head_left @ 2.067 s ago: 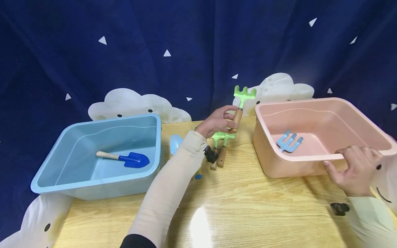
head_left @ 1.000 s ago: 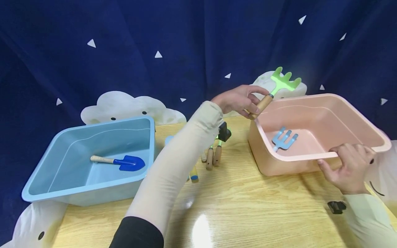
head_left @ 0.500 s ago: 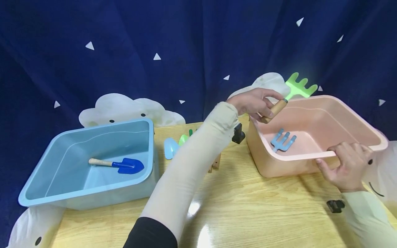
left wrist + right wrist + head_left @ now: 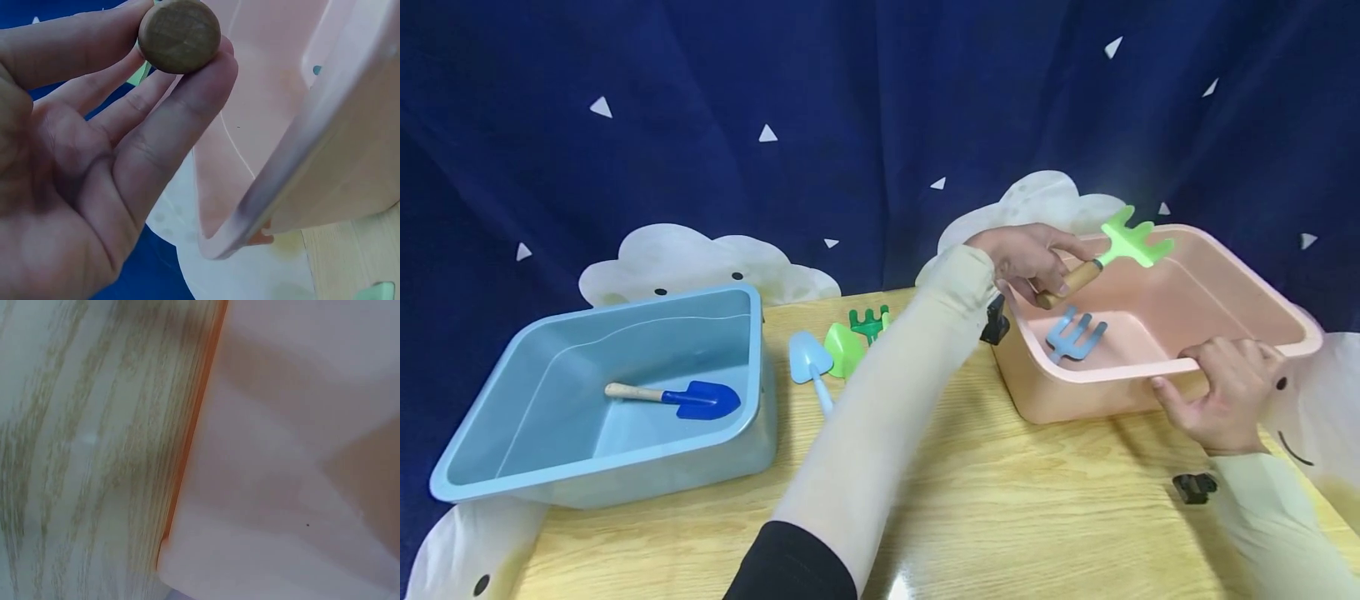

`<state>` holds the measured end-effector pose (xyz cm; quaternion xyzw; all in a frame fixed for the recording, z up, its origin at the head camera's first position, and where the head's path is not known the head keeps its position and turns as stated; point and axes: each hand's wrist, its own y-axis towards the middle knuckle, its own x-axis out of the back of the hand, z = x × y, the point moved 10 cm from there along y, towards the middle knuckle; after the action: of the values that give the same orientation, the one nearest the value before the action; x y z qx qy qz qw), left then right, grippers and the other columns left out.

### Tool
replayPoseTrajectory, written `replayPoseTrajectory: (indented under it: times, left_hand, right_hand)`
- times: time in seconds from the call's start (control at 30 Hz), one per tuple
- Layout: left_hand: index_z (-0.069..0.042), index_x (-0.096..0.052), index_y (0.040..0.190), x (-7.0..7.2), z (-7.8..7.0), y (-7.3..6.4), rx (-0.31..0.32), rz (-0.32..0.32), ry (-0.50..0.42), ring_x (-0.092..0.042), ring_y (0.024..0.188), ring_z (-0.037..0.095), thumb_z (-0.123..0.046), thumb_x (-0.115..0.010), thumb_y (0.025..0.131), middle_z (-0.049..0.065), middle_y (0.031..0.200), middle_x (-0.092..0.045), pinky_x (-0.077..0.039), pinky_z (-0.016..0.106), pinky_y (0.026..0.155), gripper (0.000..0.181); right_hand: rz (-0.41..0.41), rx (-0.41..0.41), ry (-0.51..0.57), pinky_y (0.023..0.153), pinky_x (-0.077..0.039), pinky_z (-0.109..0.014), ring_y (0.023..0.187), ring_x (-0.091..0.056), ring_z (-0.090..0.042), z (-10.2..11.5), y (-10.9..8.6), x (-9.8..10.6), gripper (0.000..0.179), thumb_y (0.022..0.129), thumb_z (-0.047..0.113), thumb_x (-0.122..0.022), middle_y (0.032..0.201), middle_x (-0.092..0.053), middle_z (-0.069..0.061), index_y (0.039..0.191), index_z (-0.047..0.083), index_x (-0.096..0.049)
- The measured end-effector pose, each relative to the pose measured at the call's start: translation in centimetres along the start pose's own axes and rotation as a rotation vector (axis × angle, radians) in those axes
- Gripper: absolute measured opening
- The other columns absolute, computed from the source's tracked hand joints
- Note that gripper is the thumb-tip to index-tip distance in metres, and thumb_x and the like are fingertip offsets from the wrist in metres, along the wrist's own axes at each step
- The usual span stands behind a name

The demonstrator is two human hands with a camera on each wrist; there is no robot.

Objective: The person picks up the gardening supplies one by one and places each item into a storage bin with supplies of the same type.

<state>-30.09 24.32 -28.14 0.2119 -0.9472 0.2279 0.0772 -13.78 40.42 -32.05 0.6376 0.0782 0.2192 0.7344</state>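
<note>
My left hand point(image 4: 1030, 260) pinches the wooden handle of a light green hand rake point(image 4: 1129, 242) over the left part of the pink basin point(image 4: 1120, 373). The rake's tines point up and to the right. In the left wrist view the round handle end point(image 4: 180, 36) sits between thumb and fingers. With my right hand point(image 4: 1228, 392) I grip the basin's front rim, fingers over the edge and thumb outside. Inside that basin lies a light blue hand fork point(image 4: 1075, 337), below the rake. The basin's wall point(image 4: 269, 487) fills much of the right wrist view.
A blue basin point(image 4: 647, 479) on the left holds a dark blue trowel point(image 4: 703, 400). Between the basins lie a light blue trowel point(image 4: 808, 357), a light green trowel point(image 4: 844, 350) and a dark green rake point(image 4: 868, 323), partly hidden by my left sleeve. A dark blue curtain point(image 4: 820, 67) hangs behind.
My left hand has carried the green rake right, from above the tools in the middle to over the pink basin, lately lowering it. My right hand keeps its grip on the rim.
</note>
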Motion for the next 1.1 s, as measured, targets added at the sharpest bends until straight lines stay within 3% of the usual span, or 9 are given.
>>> replayPoseTrajectory:
  times: [0.13, 0.33, 0.47, 0.57, 0.67, 0.8, 0.97, 1.1]
  left_hand:
    - [-0.027, -0.049, 0.13, 0.4, 0.6, 0.2, 0.01, 0.0, 0.017, -0.049, 0.06, 0.019, 0.008, -0.053, 0.081, 0.003, 0.092, -0.054, -0.046, 0.027, 0.059, 0.06]
    - [-0.031, -0.049, 0.13, 0.7, 2.2, 1.1, 0.047, -0.023, 0.043, -0.051, 0.059, 0.019, 0.005, -0.055, 0.083, 0.002, 0.095, -0.057, -0.048, 0.029, 0.059, 0.06]
    - [-0.028, -0.048, 0.131, -0.1, 2.7, 1.8, 0.037, 0.002, -0.002, -0.045, 0.056, 0.019, 0.009, -0.053, 0.084, 0.006, 0.078, -0.054, -0.038, 0.027, 0.053, 0.06]
    - [-0.029, -0.048, 0.131, -0.7, 2.4, 2.1, 0.012, 0.001, 0.015, -0.038, 0.053, 0.016, 0.01, -0.053, 0.082, 0.003, 0.066, -0.046, -0.035, 0.026, 0.051, 0.063]
    - [-0.028, -0.048, 0.131, -1.2, 2.0, 2.3, -0.001, 0.003, 0.026, -0.038, 0.054, 0.016, 0.011, -0.053, 0.082, 0.003, 0.068, -0.047, -0.035, 0.025, 0.052, 0.063]
    - [-0.023, -0.048, 0.131, -2.2, 1.6, 2.4, -0.012, 0.013, 0.021, -0.048, 0.059, 0.017, 0.011, -0.052, 0.082, 0.005, 0.088, -0.06, -0.041, 0.026, 0.054, 0.06]
    - [-0.023, -0.047, 0.132, -2.9, 1.6, 3.1, -0.035, 0.016, 0.068, -0.052, 0.063, 0.014, 0.006, -0.057, 0.083, 0.001, 0.082, -0.058, -0.047, 0.024, 0.058, 0.058]
    - [-0.024, -0.048, 0.132, -3.0, 2.0, 4.2, -0.037, 0.01, 0.042, -0.056, 0.067, 0.013, 0.004, -0.058, 0.084, 0.0, 0.092, -0.061, -0.049, 0.024, 0.059, 0.057]
  right_hand:
    - [-0.015, 0.002, 0.017, 0.089, -0.029, -0.043, 0.059, -0.034, -0.039, 0.1, 0.3, -0.4, 0.078, 0.064, 0.075, -0.056, 0.052, -0.047, -0.018, 0.059, -0.003, -0.056]
    - [0.023, 0.003, 0.016, 0.088, -0.028, -0.046, 0.059, -0.034, -0.039, 0.0, 0.2, -1.5, 0.078, 0.066, 0.075, -0.053, 0.054, -0.049, -0.018, 0.06, -0.003, -0.056]
    - [0.031, 0.007, 0.012, 0.088, -0.027, -0.049, 0.061, -0.036, -0.04, -0.1, 0.0, -1.5, 0.078, 0.067, 0.075, -0.053, 0.055, -0.049, -0.019, 0.061, -0.004, -0.056]
    - [0.013, 0.001, 0.02, 0.09, -0.027, -0.047, 0.062, -0.035, -0.04, -0.3, 0.1, -1.1, 0.079, 0.066, 0.075, -0.054, 0.055, -0.048, -0.019, 0.061, -0.004, -0.056]
    - [0.018, -0.01, 0.014, 0.091, -0.027, -0.043, 0.062, -0.035, -0.039, -0.6, 0.1, -0.8, 0.079, 0.065, 0.075, -0.055, 0.056, -0.048, -0.018, 0.061, -0.004, -0.056]
    - [0.029, -0.02, 0.009, 0.093, -0.026, -0.039, 0.062, -0.035, -0.038, -0.8, 0.0, -0.4, 0.078, 0.064, 0.074, -0.056, 0.056, -0.049, -0.018, 0.061, -0.004, -0.056]
    - [0.027, -0.02, 0.013, 0.094, -0.024, -0.039, 0.061, -0.031, -0.038, -0.8, 0.0, 0.2, 0.078, 0.064, 0.073, -0.058, 0.056, -0.048, -0.019, 0.061, -0.005, -0.056]
    - [0.013, -0.018, 0.016, 0.094, -0.024, -0.039, 0.061, -0.031, -0.039, -0.7, 0.1, 0.6, 0.078, 0.065, 0.072, -0.058, 0.056, -0.047, -0.019, 0.061, -0.005, -0.055]
